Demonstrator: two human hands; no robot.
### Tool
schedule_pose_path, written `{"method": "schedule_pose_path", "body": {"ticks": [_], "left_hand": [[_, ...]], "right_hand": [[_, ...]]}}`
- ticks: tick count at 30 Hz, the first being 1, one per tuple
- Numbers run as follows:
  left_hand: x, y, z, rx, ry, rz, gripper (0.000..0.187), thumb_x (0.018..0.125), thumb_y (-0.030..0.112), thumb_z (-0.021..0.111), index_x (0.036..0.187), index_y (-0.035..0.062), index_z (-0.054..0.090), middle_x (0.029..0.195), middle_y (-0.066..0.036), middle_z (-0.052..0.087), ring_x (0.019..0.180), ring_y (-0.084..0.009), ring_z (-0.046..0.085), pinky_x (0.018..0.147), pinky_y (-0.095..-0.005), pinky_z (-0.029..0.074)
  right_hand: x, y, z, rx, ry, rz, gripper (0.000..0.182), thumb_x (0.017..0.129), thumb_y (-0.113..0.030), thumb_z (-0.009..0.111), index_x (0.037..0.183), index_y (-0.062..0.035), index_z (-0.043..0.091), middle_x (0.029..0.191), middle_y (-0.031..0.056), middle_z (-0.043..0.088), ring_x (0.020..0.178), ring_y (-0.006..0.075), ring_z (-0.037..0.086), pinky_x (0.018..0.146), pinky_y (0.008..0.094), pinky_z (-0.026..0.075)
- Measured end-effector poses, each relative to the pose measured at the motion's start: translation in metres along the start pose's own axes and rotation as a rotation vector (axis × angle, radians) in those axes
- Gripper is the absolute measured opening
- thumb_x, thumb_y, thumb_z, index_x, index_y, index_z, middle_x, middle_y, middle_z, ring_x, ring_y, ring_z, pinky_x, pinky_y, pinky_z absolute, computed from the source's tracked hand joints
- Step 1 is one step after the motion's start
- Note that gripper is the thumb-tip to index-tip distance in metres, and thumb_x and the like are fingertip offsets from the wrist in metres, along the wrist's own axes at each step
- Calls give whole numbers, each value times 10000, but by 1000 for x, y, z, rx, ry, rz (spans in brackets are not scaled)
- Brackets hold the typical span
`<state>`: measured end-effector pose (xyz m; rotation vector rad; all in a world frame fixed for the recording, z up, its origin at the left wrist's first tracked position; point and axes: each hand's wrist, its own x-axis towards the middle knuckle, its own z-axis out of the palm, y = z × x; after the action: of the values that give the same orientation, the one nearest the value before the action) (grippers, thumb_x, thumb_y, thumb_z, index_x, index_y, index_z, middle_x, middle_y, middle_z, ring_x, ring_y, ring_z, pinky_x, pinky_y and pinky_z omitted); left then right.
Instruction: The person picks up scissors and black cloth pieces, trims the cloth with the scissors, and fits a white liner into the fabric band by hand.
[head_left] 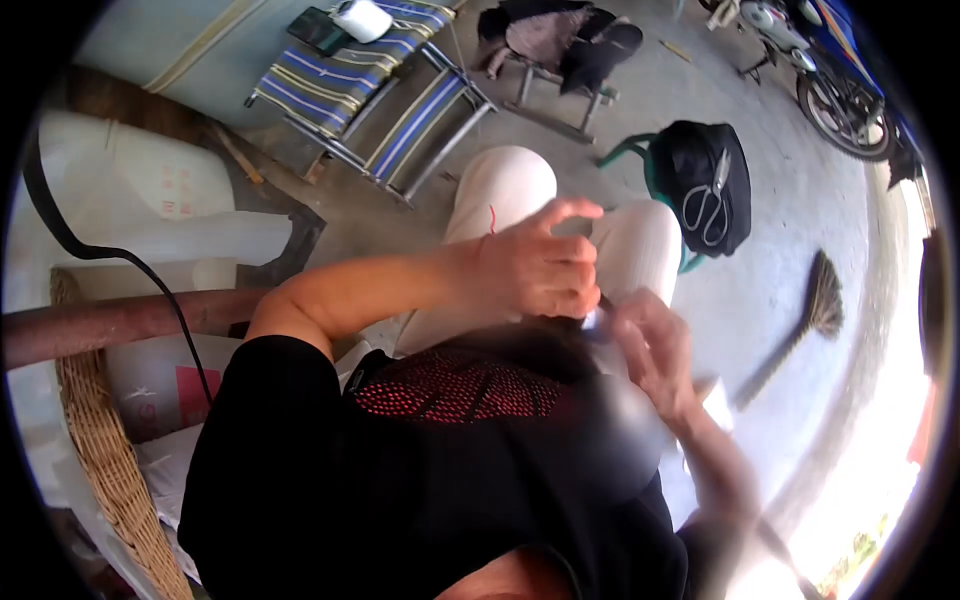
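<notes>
My left hand, a red string at its wrist, is raised over my lap with its index finger sticking out and the other fingers curled in. What those fingers hold is hidden. Close beside it, my right hand is slightly blurred, its fingers bent as in a pinch. A small dark and whitish-blue bit shows between the two hands, too blurred to name. Below them, a black piece with red mesh lies against my black shirt. My light trousers show behind the hands.
Scissors lie on a black bag on a green stool. A striped folding chair stands ahead. A broom lies on the floor at right. A motorcycle stands far right; a wicker rim is at left.
</notes>
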<state>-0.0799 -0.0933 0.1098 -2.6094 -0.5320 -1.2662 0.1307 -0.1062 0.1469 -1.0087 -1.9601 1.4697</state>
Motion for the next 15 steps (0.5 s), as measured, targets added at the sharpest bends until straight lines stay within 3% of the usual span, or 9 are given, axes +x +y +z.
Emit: {"method": "schedule_pose_path", "body": {"ticks": [1, 3, 5, 6, 8, 9, 12, 15], "left_hand": [[5, 0, -1, 59, 26, -58, 111, 687, 99, 612, 708, 138, 510, 681, 47, 435, 715, -105, 485, 870, -465, 404], [11, -2, -2, 117, 81, -76, 112, 671, 81, 613, 694, 139, 519, 691, 50, 452, 713, -91, 486, 851, -455, 423], [11, -1, 0, 170, 134, -66, 110, 646, 83, 617, 652, 150, 530, 694, 55, 467, 715, -92, 488, 837, -447, 430], [11, 0, 0, 163, 132, -63, 110, 646, 83, 617, 652, 150, 530, 694, 55, 467, 715, -92, 488, 837, -447, 430], [11, 5, -2, 209, 136, -53, 112, 634, 85, 627, 637, 154, 538, 699, 56, 469, 716, -100, 489, 824, -445, 432], [10, 6, -2, 219, 123, -52, 104, 618, 93, 636, 652, 159, 564, 713, 58, 480, 723, -111, 492, 815, -453, 420], [6, 12, -2, 258, 131, -40, 108, 603, 100, 638, 676, 162, 586, 736, 56, 491, 731, -120, 494, 815, -466, 403], [0, 15, -7, 240, 89, -69, 158, 587, 110, 647, 739, 150, 623, 765, 58, 509, 738, -120, 497, 817, -472, 392]], "right_hand": [[5, 2, 2, 48, 44, 73, 198, 858, -161, 548, 727, -22, 497, 685, 35, 494, 607, 104, 459, 543, 237, 379], [12, 6, 1, 94, 98, 137, 180, 853, -166, 559, 759, -23, 502, 698, 14, 501, 612, 71, 446, 541, 220, 370], [16, 9, 2, 378, 9, 308, 156, 832, -163, 571, 864, -27, 502, 729, -4, 519, 630, 47, 450, 541, 193, 367], [17, 3, 1, 382, 15, 310, 156, 832, -163, 571, 864, -27, 502, 729, -4, 519, 630, 47, 450, 541, 193, 367], [21, -12, -5, 561, -76, 543, 215, 809, -162, 575, 947, -25, 484, 737, -4, 528, 640, 35, 458, 536, 170, 362], [20, -9, -6, 549, -99, 587, 205, 791, -163, 580, 923, -20, 515, 730, -9, 529, 636, 37, 467, 537, 172, 375], [19, 0, -10, 460, -247, 644, 155, 820, -153, 569, 895, -19, 544, 736, -15, 529, 616, 38, 463, 543, 177, 382], [11, 0, -8, 476, -162, 539, 123, 859, -147, 548, 879, -27, 566, 741, -22, 531, 604, 37, 462, 544, 182, 386]]}}
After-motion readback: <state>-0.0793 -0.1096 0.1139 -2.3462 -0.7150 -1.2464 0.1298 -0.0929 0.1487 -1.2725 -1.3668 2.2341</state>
